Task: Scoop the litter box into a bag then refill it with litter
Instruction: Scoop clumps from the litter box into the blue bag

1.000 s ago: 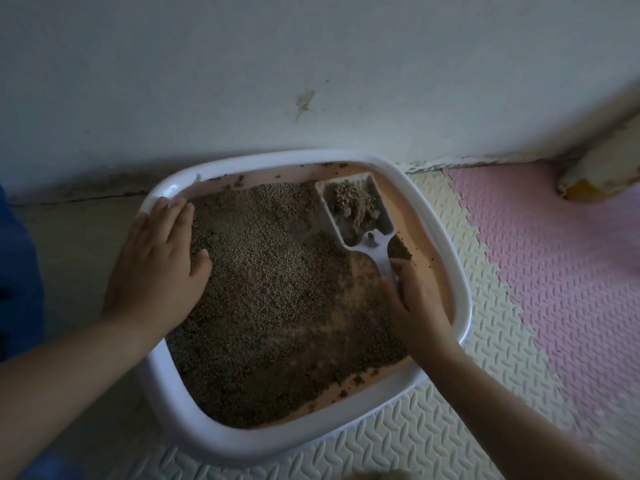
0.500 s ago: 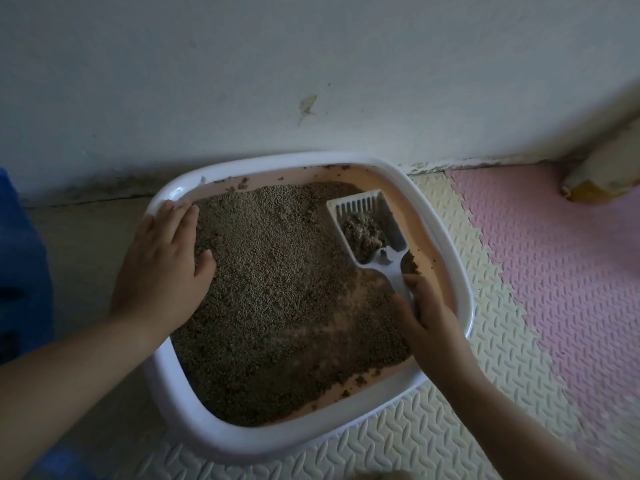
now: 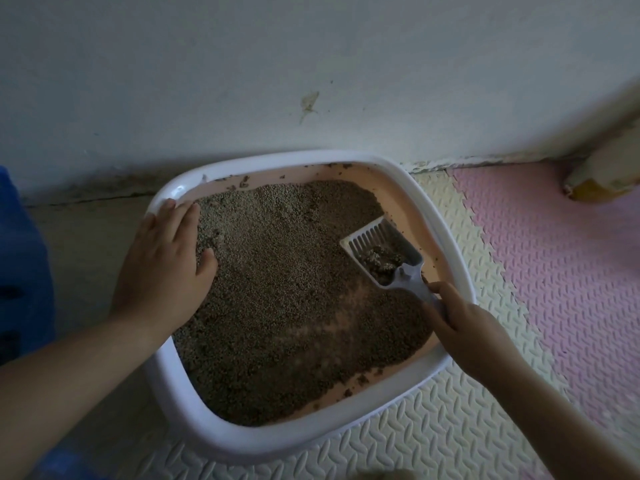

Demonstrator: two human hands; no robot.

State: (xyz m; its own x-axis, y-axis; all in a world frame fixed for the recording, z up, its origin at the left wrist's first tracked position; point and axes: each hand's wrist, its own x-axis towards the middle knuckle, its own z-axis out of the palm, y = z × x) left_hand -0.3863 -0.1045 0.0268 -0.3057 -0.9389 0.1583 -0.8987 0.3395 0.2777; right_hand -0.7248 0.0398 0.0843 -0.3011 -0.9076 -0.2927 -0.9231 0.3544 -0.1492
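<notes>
A white-rimmed litter box (image 3: pixel 349 159) with a pink inside stands on the floor against the wall, filled with brown-grey litter (image 3: pixel 277 289). My left hand (image 3: pixel 166 258) lies flat on the box's left rim, fingers straight, thumb over the litter. My right hand (image 3: pixel 464 327) grips the handle of a white slotted scoop (image 3: pixel 384 254) at the box's right side. The scoop is lifted and tilted, with a clump of litter (image 3: pixel 381 263) in its pan.
A white wall (image 3: pixel 311 64) runs close behind the box. Cream and pink foam mats (image 3: pixel 554 271) cover the floor to the right. A blue object (image 3: pixel 20 265) stands at the far left. A yellowish object (image 3: pixel 602 181) lies at the right corner.
The scoop has come back from the far right corner toward the near right and tilted up; loose litter has sifted out, leaving a smaller clump. My left hand has stayed on the rim.
</notes>
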